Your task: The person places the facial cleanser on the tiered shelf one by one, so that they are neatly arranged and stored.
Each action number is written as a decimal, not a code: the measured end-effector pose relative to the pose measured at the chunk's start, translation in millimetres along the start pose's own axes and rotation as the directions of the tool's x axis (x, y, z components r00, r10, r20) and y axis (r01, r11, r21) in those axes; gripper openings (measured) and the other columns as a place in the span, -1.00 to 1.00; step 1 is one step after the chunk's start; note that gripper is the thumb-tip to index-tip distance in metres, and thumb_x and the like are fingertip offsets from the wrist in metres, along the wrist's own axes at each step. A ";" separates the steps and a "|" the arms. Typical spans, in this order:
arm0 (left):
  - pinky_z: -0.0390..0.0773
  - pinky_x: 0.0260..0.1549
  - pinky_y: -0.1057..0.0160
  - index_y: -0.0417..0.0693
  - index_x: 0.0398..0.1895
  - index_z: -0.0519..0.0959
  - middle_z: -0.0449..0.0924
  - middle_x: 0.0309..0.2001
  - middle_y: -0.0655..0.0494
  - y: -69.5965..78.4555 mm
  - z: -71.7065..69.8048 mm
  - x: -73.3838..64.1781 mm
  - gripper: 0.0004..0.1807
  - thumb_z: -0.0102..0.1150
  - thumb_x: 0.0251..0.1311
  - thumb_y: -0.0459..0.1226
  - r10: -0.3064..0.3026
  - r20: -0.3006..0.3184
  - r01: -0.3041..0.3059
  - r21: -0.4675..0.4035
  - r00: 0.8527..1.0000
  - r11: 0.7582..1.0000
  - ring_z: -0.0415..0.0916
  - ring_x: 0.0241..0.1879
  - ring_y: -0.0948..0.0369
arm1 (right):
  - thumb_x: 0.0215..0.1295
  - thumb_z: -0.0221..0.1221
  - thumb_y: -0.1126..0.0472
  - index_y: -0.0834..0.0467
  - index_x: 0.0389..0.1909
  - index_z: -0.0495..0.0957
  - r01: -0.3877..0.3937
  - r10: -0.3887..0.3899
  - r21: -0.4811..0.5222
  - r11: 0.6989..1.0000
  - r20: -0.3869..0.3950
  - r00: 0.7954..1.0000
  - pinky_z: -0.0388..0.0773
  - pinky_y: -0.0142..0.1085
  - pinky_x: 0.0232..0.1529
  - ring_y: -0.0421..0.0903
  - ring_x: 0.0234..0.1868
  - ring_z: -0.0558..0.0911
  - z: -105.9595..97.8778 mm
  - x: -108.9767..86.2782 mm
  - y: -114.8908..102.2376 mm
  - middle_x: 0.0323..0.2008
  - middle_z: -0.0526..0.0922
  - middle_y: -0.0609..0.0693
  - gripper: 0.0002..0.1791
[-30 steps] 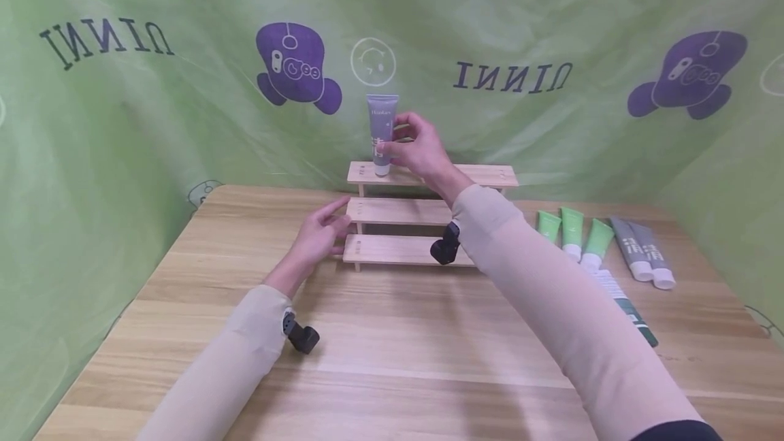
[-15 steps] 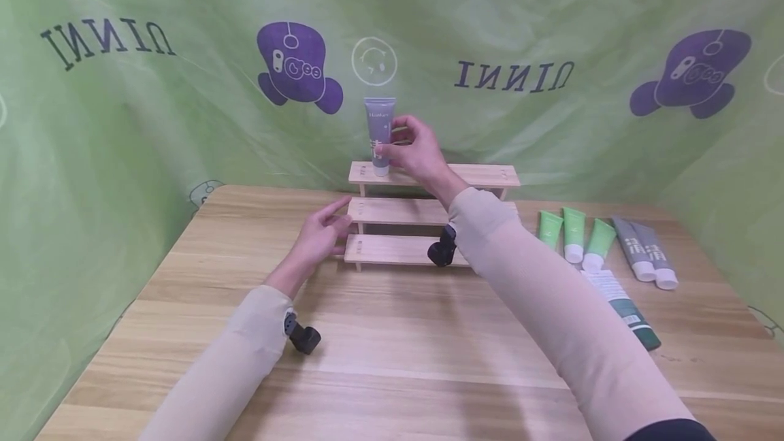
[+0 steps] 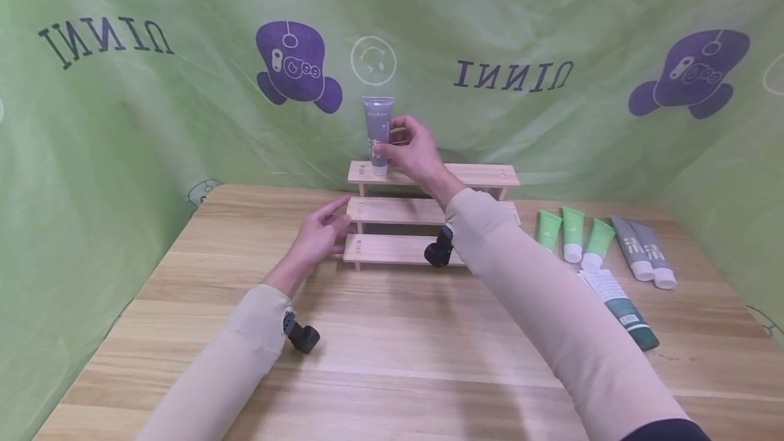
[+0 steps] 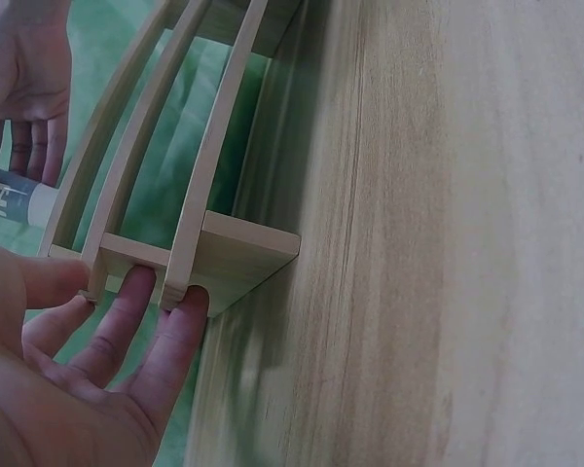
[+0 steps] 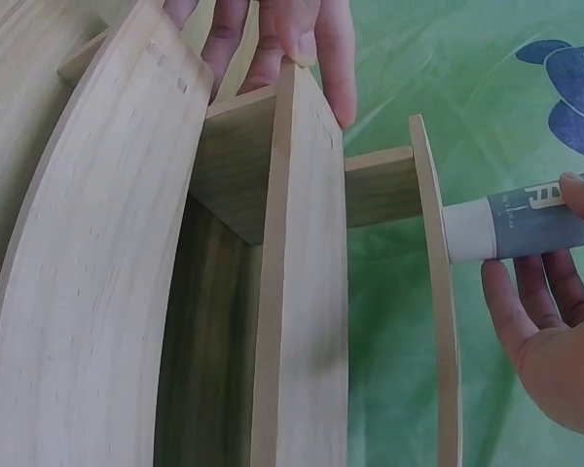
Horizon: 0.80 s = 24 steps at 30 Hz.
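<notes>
Our right hand (image 3: 419,155) has nudged the pinched tube (image 3: 378,126) along the rack (image 3: 392,210), likely aligning; our left hand (image 3: 316,233), fingers apart, touches the rack.

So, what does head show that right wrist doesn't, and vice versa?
Head only: three green tubes, two grey tubes and a white-and-green tube lying on the table.
Right wrist only: the inner face of the left side panel on the rack.
Both: the right hand holding another grey tube cap-down on the top shelf, the left hand touching the rack's left end.
</notes>
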<state>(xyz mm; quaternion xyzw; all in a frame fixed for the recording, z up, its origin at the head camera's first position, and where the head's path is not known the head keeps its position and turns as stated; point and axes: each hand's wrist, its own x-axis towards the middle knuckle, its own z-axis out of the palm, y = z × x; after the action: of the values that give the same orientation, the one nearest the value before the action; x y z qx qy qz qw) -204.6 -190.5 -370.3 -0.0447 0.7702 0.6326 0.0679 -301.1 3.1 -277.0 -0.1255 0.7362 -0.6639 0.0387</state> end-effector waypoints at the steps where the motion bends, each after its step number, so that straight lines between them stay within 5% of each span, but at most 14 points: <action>1: 0.68 0.02 0.00 0.22 0.56 0.20 0.45 0.28 -0.19 -0.2 0.0 0.1 -0.41 -0.02 0.52 -0.22 -0.001 -0.001 0.001 -0.001 1.000 1.000 0.45 0.21 -0.12 | 0.22 0.34 0.43 0.21 0.14 0.46 -0.002 0.002 -0.003 1.000 0.002 1.000 0.69 -0.20 0.02 0.05 0.08 0.60 0.0 -0.1 0.1 0.06 0.59 0.16 -0.52; 11: 0.69 0.00 0.00 0.22 0.56 0.20 0.45 0.28 -0.19 -0.2 -0.3 1.3 -0.41 -0.01 0.52 -0.22 0.002 0.000 -0.002 -0.003 1.000 1.000 0.46 0.20 -0.12 | 0.25 0.35 0.34 0.24 0.19 0.44 -0.001 0.001 0.010 1.000 0.018 1.000 0.65 -0.05 0.09 0.06 0.07 0.58 -7.0 -4.7 0.0 0.08 0.57 0.18 -0.49; 24: 0.68 0.02 0.01 0.22 0.57 0.18 0.42 0.31 -0.21 -1.9 -3.1 2.4 -0.40 -0.01 0.52 -0.22 0.006 0.012 -0.006 0.002 1.000 1.000 0.44 0.23 -0.13 | 0.28 0.32 0.38 0.31 0.22 0.44 -0.028 0.029 0.053 0.998 -0.005 1.000 0.68 -0.13 0.06 0.06 0.02 0.61 -36.0 -27.9 9.4 0.01 0.59 0.15 -0.50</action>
<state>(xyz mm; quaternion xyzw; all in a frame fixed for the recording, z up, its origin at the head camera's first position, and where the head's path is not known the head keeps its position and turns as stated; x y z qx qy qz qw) -206.8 -193.9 -372.0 -0.0384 0.7705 0.6323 0.0706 -283.4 45.3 -285.2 -0.1121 0.7200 -0.6830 0.0494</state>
